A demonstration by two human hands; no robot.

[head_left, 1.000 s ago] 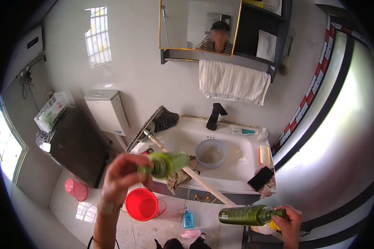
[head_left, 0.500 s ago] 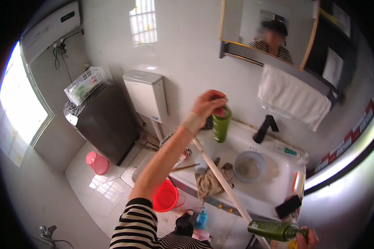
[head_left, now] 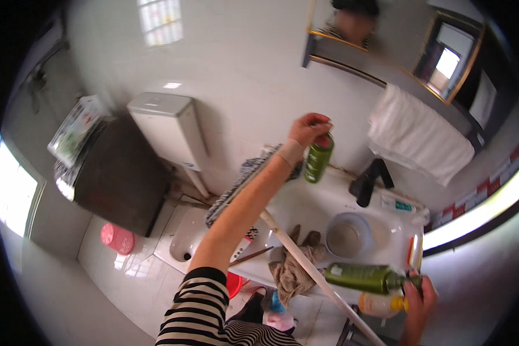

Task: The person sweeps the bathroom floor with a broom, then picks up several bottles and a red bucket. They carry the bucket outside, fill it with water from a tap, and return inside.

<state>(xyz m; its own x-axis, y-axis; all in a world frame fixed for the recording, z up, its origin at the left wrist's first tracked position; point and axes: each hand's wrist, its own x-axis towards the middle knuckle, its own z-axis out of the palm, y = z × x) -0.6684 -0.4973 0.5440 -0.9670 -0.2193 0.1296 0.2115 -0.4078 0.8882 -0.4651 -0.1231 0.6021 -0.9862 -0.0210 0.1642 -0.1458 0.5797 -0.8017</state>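
Observation:
My left hand (head_left: 309, 130) grips a green bottle (head_left: 317, 161) by its top, holding it upright above the back of the white basin (head_left: 380, 262), close to the wall. At the lower right, my right hand (head_left: 422, 297) is closed around the neck of a green pump bottle (head_left: 357, 278), which lies tilted on its side in the air with its base pointing left. Just under it, a clear bottle with a yellow cap (head_left: 378, 304) hangs against the same hand, its cap by the fingers. A pale pole (head_left: 305, 262) slants across the basin's front, below the pump bottle.
A grey tub (head_left: 348, 236) sits in the basin below a black faucet (head_left: 370, 181). Brown cloth (head_left: 294, 268) drapes over the front rim. A white towel (head_left: 418, 135) hangs at right. A squat toilet (head_left: 179, 242), red bucket (head_left: 234, 284) and pink basket (head_left: 117, 238) are left.
My view has shifted right. My right hand has risen with the green pump bottle, bringing the yellow-capped bottle more fully into sight. My left hand still holds its green bottle over the basin's back.

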